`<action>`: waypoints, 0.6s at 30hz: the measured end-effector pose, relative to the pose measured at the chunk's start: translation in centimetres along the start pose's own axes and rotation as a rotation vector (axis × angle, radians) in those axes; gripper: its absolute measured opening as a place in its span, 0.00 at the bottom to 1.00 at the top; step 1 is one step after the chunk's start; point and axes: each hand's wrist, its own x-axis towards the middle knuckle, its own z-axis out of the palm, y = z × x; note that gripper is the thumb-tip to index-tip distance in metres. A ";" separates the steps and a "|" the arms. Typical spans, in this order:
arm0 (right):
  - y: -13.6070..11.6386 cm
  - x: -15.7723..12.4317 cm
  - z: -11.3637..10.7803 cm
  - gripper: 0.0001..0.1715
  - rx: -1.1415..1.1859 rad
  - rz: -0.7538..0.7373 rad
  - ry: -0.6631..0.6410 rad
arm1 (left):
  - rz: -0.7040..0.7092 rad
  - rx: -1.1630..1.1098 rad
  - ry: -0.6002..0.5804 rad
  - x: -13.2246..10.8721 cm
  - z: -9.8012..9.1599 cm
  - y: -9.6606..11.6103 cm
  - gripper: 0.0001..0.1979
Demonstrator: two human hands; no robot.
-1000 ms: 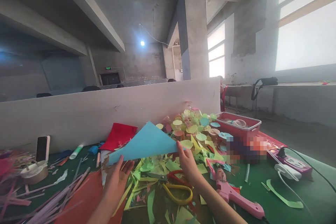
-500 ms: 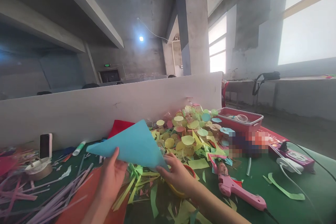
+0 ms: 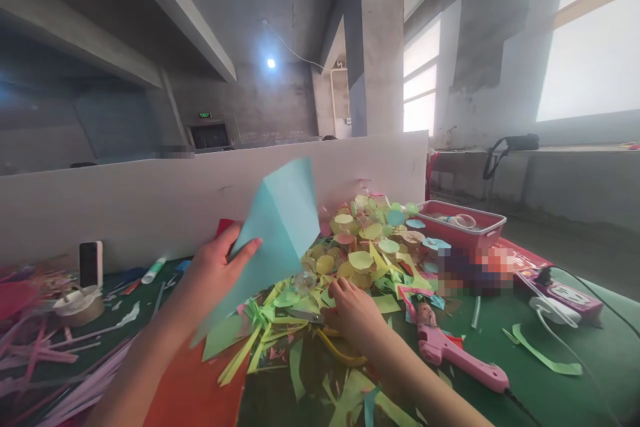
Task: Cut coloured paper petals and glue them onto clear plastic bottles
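Observation:
My left hand [image 3: 213, 270] pinches a folded light-blue sheet of paper [image 3: 273, 227] and holds it up, tilted, above the table. My right hand [image 3: 353, 313] is down on the heap of paper scraps, its fingers curled over the scissors [image 3: 320, 327], whose yellow and red handles stick out beneath the palm. Green and yellow paper strips [image 3: 265, 340] lie all around both hands.
A pile of coloured paper discs [image 3: 367, 240] sits behind my hands against a white partition [image 3: 150, 200]. A pink glue gun [image 3: 453, 353], a red tray [image 3: 463, 223] and a power strip [image 3: 560, 297] lie to the right. A phone [image 3: 91, 263], tape roll and orange sheet [image 3: 195, 387] are left.
My right hand let go of the blue paper and dropped onto the scissors. My left hand raised the paper and swung it upright.

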 end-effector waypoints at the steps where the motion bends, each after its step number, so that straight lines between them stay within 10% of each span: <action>1: 0.0 -0.3 0.1 0.10 -0.038 -0.012 -0.052 | 0.058 0.084 -0.069 0.5 0.4 0.4 0.17; 11: 1.2 -0.3 3.3 0.15 -0.148 -0.115 -0.119 | 0.291 0.442 -0.186 2.2 2.4 -0.1 0.07; 18: 0.5 -0.1 2.6 0.12 -0.153 -0.139 -0.134 | 0.377 0.661 -0.282 3.1 3.7 -2.9 0.17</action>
